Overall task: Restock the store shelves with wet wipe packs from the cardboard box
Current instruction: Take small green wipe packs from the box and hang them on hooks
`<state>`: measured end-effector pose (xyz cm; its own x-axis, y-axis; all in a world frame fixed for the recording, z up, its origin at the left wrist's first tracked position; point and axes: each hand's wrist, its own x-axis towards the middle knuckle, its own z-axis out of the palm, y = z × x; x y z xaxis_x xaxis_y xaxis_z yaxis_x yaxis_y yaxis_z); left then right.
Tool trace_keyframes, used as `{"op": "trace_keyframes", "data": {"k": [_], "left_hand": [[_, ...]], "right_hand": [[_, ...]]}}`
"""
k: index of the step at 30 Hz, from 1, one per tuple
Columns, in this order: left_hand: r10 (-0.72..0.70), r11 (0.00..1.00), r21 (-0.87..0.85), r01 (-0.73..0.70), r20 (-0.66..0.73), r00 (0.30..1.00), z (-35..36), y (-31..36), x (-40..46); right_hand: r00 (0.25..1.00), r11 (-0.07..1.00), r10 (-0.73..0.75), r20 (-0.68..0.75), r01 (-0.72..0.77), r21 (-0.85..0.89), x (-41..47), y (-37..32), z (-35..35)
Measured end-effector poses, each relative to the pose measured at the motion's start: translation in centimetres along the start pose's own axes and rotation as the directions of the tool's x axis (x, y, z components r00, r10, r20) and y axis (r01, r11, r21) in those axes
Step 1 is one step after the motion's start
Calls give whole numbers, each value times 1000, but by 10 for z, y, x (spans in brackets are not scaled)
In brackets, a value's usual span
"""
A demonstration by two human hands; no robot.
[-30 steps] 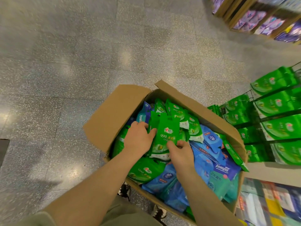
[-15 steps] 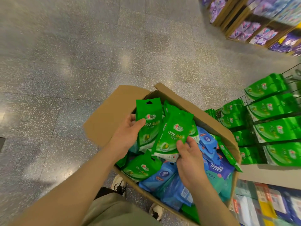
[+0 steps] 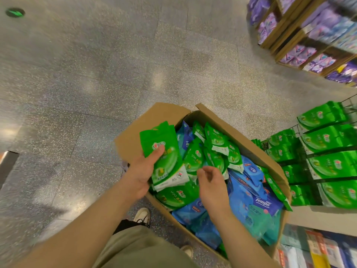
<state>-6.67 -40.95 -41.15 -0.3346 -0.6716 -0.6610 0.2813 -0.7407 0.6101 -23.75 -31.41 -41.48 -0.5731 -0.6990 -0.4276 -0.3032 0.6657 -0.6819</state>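
An open cardboard box (image 3: 133,140) stands on the floor, full of green and blue wet wipe packs. My left hand (image 3: 142,174) grips a small stack of green wet wipe packs (image 3: 164,153) above the box's left edge, thumb pressed on the front pack. My right hand (image 3: 211,185) hovers over the box just right of the stack, fingers loosely curled and holding nothing. More green packs (image 3: 216,149) lie at the box's far end, blue packs (image 3: 249,192) on its right side.
Wire hooks on the right carry rows of hanging green packs (image 3: 328,136). Beneath them is a shelf ledge (image 3: 324,217) with colourful packs below. Wooden shelves of purple packs (image 3: 309,35) stand at the far right. Speckled floor lies left; my shoe (image 3: 143,214) is beside the box.
My right hand has let go of its green pack, which now sits in the stack in my left hand. The left hand has moved left with the packs.
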Motion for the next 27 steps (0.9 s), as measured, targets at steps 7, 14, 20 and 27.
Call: {"op": "trace_keyframes", "data": {"k": [7,14,20,27], "left_hand": [[4,985,-173,-18,-85,996,-43,21,-18],[-29,984,-177,7,-124,992,-63,18,-22],[35,999,-13,-38,-143,989,-65,19,-21],[-36,999,-39,34,-39,999,-37,2,-25]], "right_hand": [[972,814,108,206,32,-580,-16,30,29],[960,982,58,275,-5,-188,-19,27,12],[946,864,-67,317,-104,493,-20,-21,-22],[943,927,-226,244,131,352,-24,-90,9]]}}
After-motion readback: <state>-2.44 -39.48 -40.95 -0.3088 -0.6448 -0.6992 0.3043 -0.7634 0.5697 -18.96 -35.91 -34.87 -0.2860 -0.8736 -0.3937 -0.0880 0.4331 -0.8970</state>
